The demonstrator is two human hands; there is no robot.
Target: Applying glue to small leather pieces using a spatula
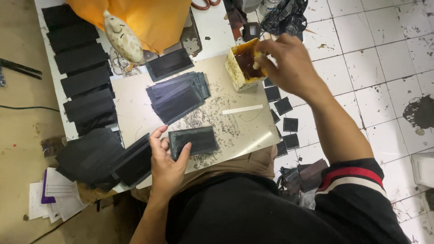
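Note:
My left hand (165, 164) rests on the board's near edge, thumb and fingers pinning the left end of a dark rectangular piece (197, 140). Over at the board's far right corner, my right hand (287, 62) reaches into a stained yellow box of brown glue (242, 67); its fingers pinch something small and pale at the box's rim, mostly hidden. A fanned stack of similar dark pieces (177, 96) lies in the middle of the beige work board (235, 131). A thin white strip (242, 109) lies right of that stack.
Rows of black rectangular pieces (81, 72) line the white table at left, with a pile (101, 158) near my left hand. An orange cloth (144, 18) and a cream figurine (122, 38) sit at the back. Small black squares (285, 122) lie on the tiled floor.

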